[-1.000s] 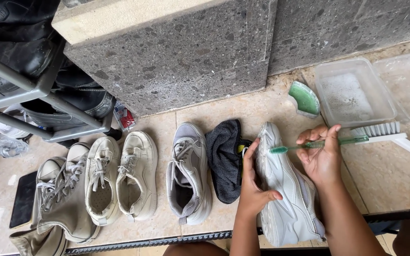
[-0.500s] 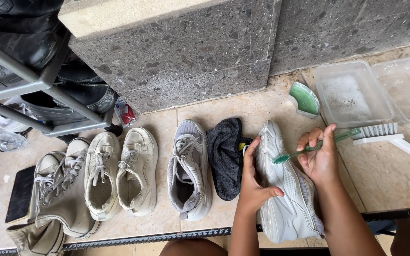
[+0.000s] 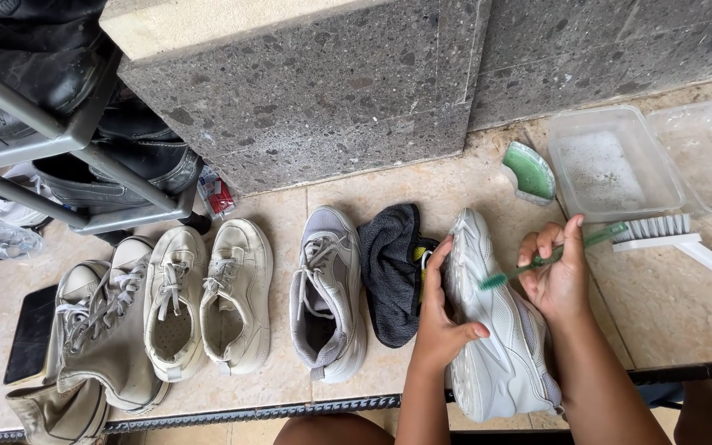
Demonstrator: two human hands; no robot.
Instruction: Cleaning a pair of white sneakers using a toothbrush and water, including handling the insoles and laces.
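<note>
A pale grey sneaker (image 3: pixel 496 346) lies on its side on the tiled floor. My left hand (image 3: pixel 438 317) grips its near edge, thumb over the upper. My right hand (image 3: pixel 555 276) holds a green toothbrush (image 3: pixel 537 262), with the bristle end resting on the sneaker's side. A dark grey cloth (image 3: pixel 391 268) lies just left of my left hand, and the matching grey sneaker (image 3: pixel 327 301) stands upright beyond it.
A white scrub brush (image 3: pixel 677 237), a green soap piece (image 3: pixel 529 171) and two clear plastic tubs (image 3: pixel 615 165) sit at the right by the stone wall (image 3: pixel 306 91). Cream sneakers (image 3: pixel 208 297), beige high-tops (image 3: pixel 100 338), a phone (image 3: pixel 30 334) and a shoe rack (image 3: pixel 59 140) are left.
My right hand has drawn the toothbrush down from the sneaker's toe toward its side. The left hand keeps its grip on the sneaker.
</note>
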